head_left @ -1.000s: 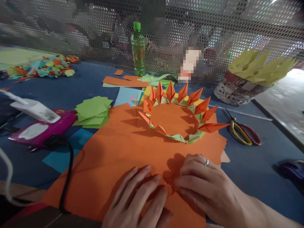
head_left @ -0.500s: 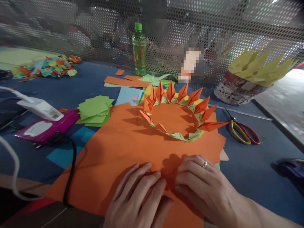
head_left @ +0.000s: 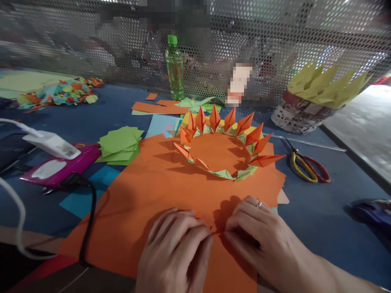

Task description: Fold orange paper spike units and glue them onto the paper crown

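My left hand (head_left: 179,248) and my right hand (head_left: 264,240), which wears a ring, face each other low over the large orange paper (head_left: 128,228). Both have their fingers drawn together in a pinch. Between the fingertips shows a small folded piece of orange paper (head_left: 216,232), mostly covered by the fingers and hard to tell from the sheet beneath. Just beyond the hands lies a ring of folded paper (head_left: 224,174), its band pale green, with several pointed orange pieces standing outward around its far side and edges.
Scissors (head_left: 305,165) with yellow and red handles lie at right. A purple power strip (head_left: 61,167) with cables and a green paper stack (head_left: 120,144) are at left. A green bottle (head_left: 174,73) and a container topped with yellow paper points (head_left: 301,114) stand at the back, before a perforated metal screen (head_left: 128,53).
My left fingers have drawn together from a looser spread, thumb tucked closer to the index finger. My right hand has tightened slightly in place. The view has shifted a little.
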A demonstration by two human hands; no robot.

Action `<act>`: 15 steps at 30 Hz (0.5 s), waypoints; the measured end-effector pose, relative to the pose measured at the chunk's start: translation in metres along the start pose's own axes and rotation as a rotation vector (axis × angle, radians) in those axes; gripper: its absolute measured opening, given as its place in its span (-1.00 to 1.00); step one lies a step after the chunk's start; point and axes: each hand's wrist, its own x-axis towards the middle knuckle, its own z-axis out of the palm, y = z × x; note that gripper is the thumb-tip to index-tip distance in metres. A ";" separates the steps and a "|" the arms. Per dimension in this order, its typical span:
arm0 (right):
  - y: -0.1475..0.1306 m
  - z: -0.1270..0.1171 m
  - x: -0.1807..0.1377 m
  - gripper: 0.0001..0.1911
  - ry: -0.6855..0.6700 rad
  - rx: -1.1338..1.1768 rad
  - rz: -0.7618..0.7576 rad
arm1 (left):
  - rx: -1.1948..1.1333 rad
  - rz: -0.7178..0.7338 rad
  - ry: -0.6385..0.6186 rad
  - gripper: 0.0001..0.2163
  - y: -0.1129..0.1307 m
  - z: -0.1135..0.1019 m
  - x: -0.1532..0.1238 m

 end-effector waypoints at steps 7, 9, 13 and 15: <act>-0.001 0.004 0.000 -0.86 0.045 -0.024 0.071 | 0.025 -0.013 0.045 -0.90 0.003 0.004 0.004; -0.001 0.006 0.000 -0.87 0.058 -0.030 0.072 | 0.035 -0.015 0.052 -0.90 0.004 0.005 0.006; -0.001 0.006 0.001 -0.87 0.059 -0.021 0.077 | 0.051 -0.023 0.059 -0.89 0.005 0.008 0.008; -0.001 0.005 0.001 -0.86 0.052 -0.006 0.096 | 0.053 -0.029 0.055 -0.89 0.006 0.009 0.008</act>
